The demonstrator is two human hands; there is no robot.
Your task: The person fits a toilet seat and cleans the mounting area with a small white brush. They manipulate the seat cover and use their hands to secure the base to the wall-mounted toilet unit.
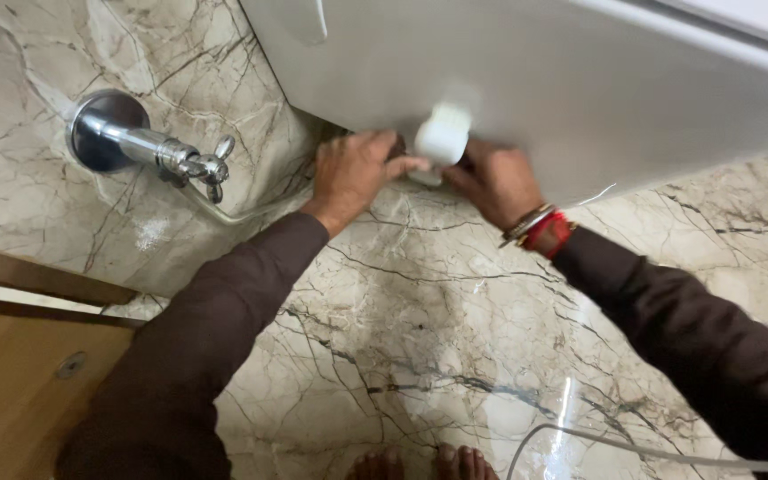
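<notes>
Both hands at smooth white tank (580, 80) underside. Left hand (356, 173) and right hand (493, 180) pinch a rounded white plastic fitting (442, 142). Chrome valve (190, 163) beside it, on veined marble.

Left hand (356, 172) and right hand (493, 182) reach forward, fingers curled.

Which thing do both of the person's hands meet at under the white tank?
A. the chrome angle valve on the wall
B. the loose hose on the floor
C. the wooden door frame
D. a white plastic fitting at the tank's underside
D: the left hand and right hand close in from either side on the white plastic fitting under the white tank, while the chrome valve sits untouched to the left.
</notes>
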